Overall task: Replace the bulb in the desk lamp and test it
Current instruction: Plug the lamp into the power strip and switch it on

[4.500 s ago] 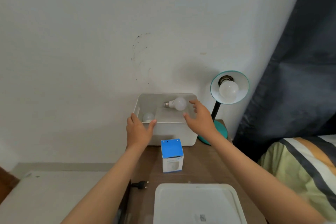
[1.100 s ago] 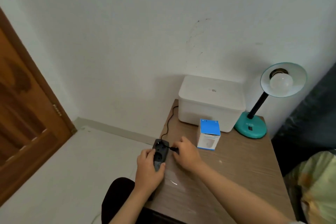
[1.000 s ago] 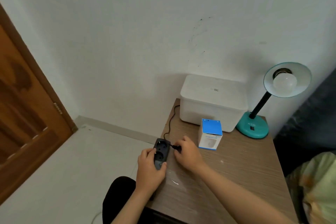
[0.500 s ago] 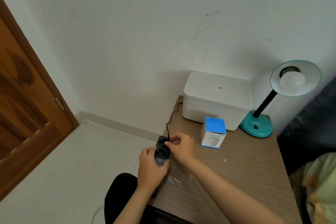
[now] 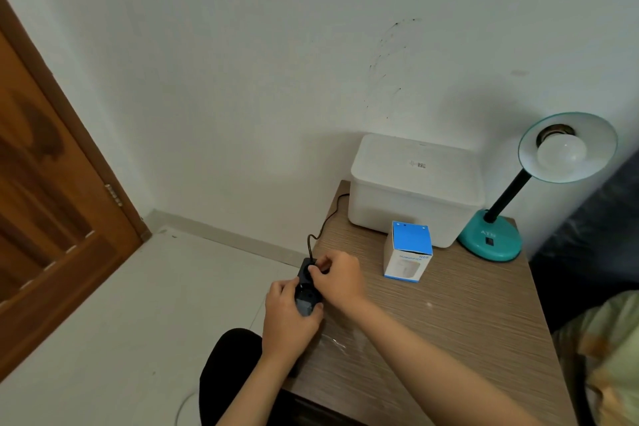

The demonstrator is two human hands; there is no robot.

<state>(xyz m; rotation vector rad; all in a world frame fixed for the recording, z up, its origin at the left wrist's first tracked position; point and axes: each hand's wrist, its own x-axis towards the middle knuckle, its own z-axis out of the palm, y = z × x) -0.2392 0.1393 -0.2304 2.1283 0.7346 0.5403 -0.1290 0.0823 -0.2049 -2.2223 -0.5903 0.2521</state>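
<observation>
A teal desk lamp (image 5: 491, 235) stands at the far right of the wooden table (image 5: 466, 322), its shade tipped toward me with a white bulb (image 5: 562, 152) screwed in and unlit. Its black cord (image 5: 323, 221) runs along the table's left edge to a black power strip (image 5: 306, 297). My left hand (image 5: 287, 318) grips the strip at the table's near left edge. My right hand (image 5: 337, 278) pinches the lamp's plug on the strip's far socket; my fingers hide the plug.
A closed white storage box (image 5: 415, 190) sits against the wall, left of the lamp. A small blue-topped carton (image 5: 408, 252) stands in front of it. A wooden door (image 5: 45, 211) is at left, bedding (image 5: 608, 356) at right, my dark-clothed knee (image 5: 231, 367) below.
The storage box, open 4.5 s ago with bulbs inside, now has its lid on. Over the last second my right hand brought the plug from beside the strip onto its far socket.
</observation>
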